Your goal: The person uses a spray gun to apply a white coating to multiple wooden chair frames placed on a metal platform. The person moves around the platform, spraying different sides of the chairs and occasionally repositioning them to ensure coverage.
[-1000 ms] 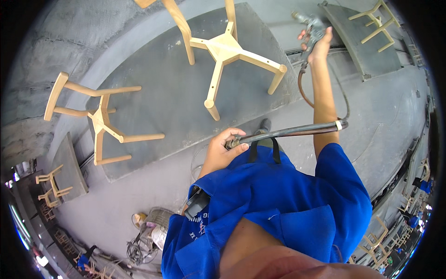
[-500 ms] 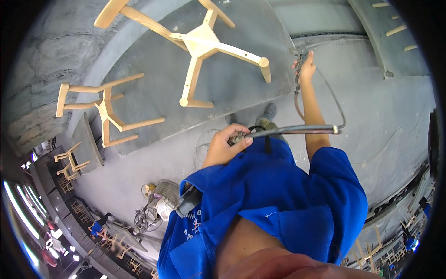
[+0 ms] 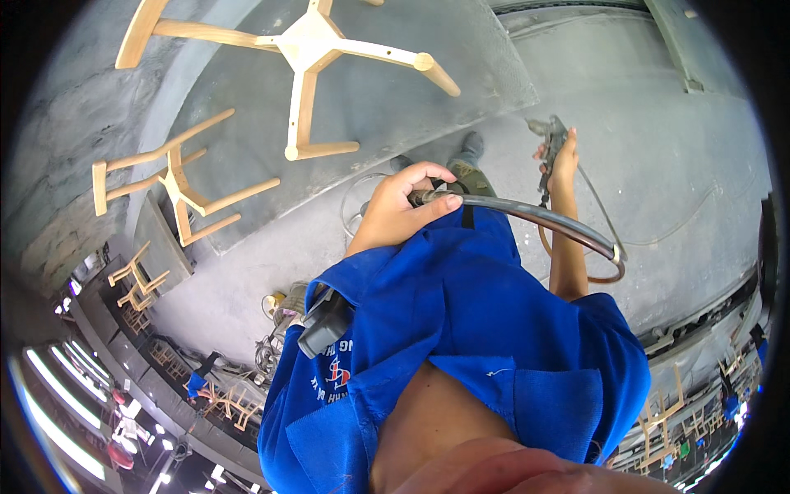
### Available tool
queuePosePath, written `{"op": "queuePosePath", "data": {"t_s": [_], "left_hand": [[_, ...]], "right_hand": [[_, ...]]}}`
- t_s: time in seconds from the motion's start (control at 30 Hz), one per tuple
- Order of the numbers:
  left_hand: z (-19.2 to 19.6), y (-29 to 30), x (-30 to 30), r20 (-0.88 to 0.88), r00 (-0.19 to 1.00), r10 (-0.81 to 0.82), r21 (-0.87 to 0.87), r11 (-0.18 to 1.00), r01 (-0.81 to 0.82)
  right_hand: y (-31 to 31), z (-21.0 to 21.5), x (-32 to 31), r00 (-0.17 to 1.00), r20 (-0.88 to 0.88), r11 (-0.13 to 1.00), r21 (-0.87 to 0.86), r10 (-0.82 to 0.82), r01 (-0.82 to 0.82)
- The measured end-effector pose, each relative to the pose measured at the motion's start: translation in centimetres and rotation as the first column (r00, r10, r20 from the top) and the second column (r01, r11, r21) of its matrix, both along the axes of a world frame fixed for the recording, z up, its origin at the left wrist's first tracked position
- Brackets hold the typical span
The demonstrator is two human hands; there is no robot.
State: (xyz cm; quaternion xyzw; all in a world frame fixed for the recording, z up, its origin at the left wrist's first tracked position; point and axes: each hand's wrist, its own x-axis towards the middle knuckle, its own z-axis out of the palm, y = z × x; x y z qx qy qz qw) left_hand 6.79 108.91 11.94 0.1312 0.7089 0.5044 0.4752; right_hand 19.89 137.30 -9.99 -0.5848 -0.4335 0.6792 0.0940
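Observation:
My right hand is closed round the handle of a grey spray gun, out to the right and tilted. Thin hoses run down from the gun past my forearm. In front of my waist, my left hand wraps round a bundle of dark and brown hose, which arcs right and bends near a pale tie. A bare wooden chair frame with splayed legs stands ahead on a grey panel. To the left is a smaller-looking wooden chair frame; neither hand touches them.
A round-bodied machine with tangled cables sits on the floor at lower left. More chair frames stand farther left. The grey panel's edge runs just past my boots. A thin line lies across the floor at right.
My right hand has drawn the spray gun back toward me and slightly right. The hose in my left hand now bows downward at its right end. The chairs have shifted up-left in view.

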Motion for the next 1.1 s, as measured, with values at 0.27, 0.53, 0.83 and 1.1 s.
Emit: {"op": "queuePosePath", "data": {"t_s": [0.27, 0.53, 0.83, 1.1], "left_hand": [[0.2, -0.7, 1.4, 0.062, 0.994, 0.085, 0.034, 0.996, -0.088], [0.8, -4.4, 4.9, -0.011, 0.992, 0.126, 0.095, 0.988, -0.125], [-2.1, -13.0, 9.6, 0.034, 0.993, 0.112, 0.208, 0.971, -0.116], [-7.9, -17.1, 10.1, 0.137, 0.987, -0.082, 0.132, 0.989, 0.064]], "right_hand": [[2.1, 3.0, -6.6, 0.975, -0.163, 0.988, 0.034, 0.152, -0.148], [-3.0, 9.2, -8.8, 0.629, -0.752, 0.890, -0.132, 0.197, -0.437], [-16.7, 4.1, 0.9, 0.907, -0.225, 0.910, -0.138, 0.356, -0.391], [-16.5, 5.4, 17.4, 0.996, -0.039, 0.996, -0.017, 0.085, -0.086]]}}
